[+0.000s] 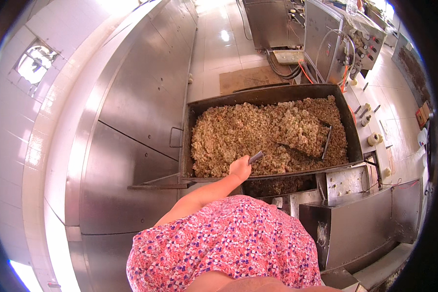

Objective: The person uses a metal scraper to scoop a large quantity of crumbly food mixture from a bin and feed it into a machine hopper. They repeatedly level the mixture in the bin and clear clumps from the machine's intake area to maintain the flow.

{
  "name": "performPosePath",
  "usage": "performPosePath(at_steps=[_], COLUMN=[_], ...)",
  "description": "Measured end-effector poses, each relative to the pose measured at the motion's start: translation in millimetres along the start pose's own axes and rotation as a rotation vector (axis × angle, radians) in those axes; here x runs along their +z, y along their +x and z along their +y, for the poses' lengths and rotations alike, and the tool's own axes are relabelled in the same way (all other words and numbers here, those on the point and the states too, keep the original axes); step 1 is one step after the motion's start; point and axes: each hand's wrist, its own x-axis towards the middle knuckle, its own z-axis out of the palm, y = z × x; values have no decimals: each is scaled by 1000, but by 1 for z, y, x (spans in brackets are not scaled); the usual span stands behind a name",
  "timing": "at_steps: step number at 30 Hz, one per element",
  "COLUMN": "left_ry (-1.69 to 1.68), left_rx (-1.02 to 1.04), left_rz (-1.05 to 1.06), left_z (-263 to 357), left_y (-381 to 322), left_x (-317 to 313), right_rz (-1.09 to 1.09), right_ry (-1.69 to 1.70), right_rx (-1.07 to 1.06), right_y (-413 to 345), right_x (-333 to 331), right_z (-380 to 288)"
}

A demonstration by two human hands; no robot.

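Note:
A deep rectangular metal bin (354,146) holds a large heap of brown, crumbly, grain-like mixture (233,127). My left hand (240,168) reaches over the bin's near wall, closed around a short grey metal tool or handle (256,157). The tool points right and away over the mixture; its full shape cannot be told. In the right part of the bin lies a dark metal pan or scoop (327,142), tilted and heaped with mixture. My left hand is to the left of this pan, apart from it. My right hand is out of view.
Steel panels (138,157) with a handle stand at the left. A control box (365,47) with knobs, hoses and cables is beyond the bin at the upper right. Cardboard (250,78) lies on the tiled floor. Steel machine housings (361,222) stand at the near right.

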Motion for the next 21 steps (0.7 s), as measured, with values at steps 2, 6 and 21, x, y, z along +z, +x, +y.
performPosePath(at_steps=[2,6,21], left_ry=[-10,25,72], left_rx=[13,96,58], left_rz=[22,104,78], left_z=[1,-7,-9], left_y=[-2,6,7], left_x=[-4,17,20], right_rz=[23,195,580], right_ry=[5,10,1019], right_rx=[0,-38,-399], right_y=[3,22,91], right_x=[-8,-43,-7], right_z=[3,3,-172])
